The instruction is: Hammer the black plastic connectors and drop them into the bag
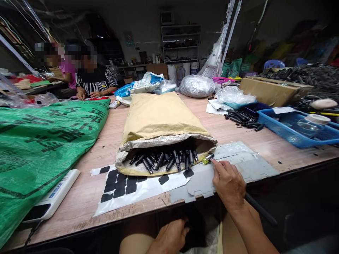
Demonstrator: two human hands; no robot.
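My right hand (229, 181) is closed around the black handle of a small hammer-like tool (208, 158), which has a metal and yellow-green head. That head is beside the right corner of the mouth of a tan paper sack (161, 116). Several black cylindrical parts (160, 161) lie inside the open sack. Below the table edge, over the lap, my left hand (172, 235) is curled with its fingertips partly hidden in shadow; what it holds, if anything, cannot be made out. A white sheet with black square stickers (121, 183) lies under the sack's front edge.
At left, a green woven sack (53, 137) partly covers a white device (59, 194). A grey board (238, 160) lies right of the tan sack. Farther right are black parts (242, 118) and a blue tray (293, 132). Two people sit at the back left.
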